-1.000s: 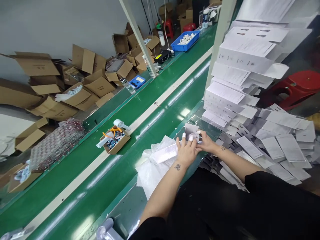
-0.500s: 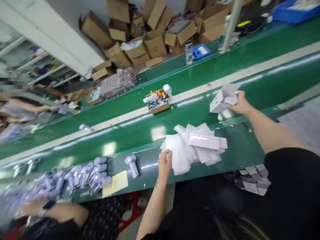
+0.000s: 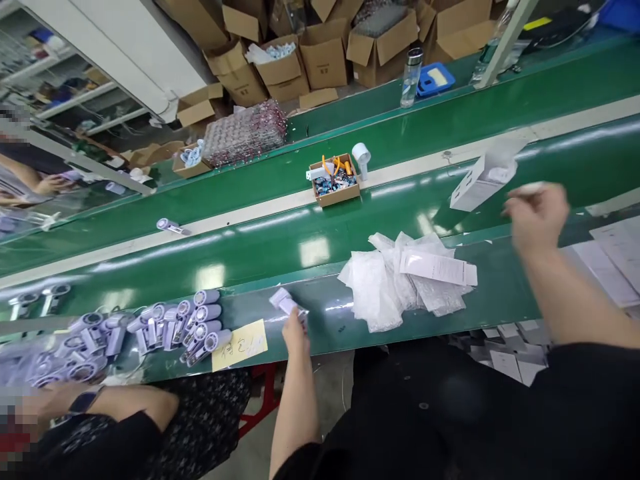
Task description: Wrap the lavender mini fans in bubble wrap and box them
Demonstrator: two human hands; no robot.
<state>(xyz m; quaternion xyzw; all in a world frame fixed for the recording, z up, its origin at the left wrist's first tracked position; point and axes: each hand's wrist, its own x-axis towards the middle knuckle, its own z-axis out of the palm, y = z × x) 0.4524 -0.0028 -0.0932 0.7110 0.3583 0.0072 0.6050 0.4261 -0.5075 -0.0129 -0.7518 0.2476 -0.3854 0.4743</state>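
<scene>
Handheld fan (image 3: 286,302), a small lilac unit, is now lying under the left hand (image 3: 295,331) on the near steel ledge of the conveyor belt (image 3: 280,247); half a second ago the same hand was resting further right, at the edge of the plastic bags (image 3: 380,293), and the fan was lying untouched on the ledge. The left-hand fingers are closing around the fan's handle, the head pointing up and to the left; the grip appears to be taking hold, though the fingertips are partly hidden behind the item. The right hand (image 3: 536,215) is reading as motion-blurred, fingers loosely curled together, and it is no longer gripping the white carton (image 3: 483,180), which it was holding by the flap a moment earlier; the carton is now sitting just beyond the hand, apart from it, and whether it is resting on the belt or is in the air cannot be determined. A printed leaflet (image 3: 437,268) is lying on top of the bags, between the two hands. To the left, a further batch of matching fans (image 3: 190,327) is lying beside a yellow note (image 3: 240,345), near a co-worker's forearm (image 3: 115,407). In this inspector's judgement, the work is passing from carton handling to picking up a fan, with the pickup under way but not completed.
</scene>
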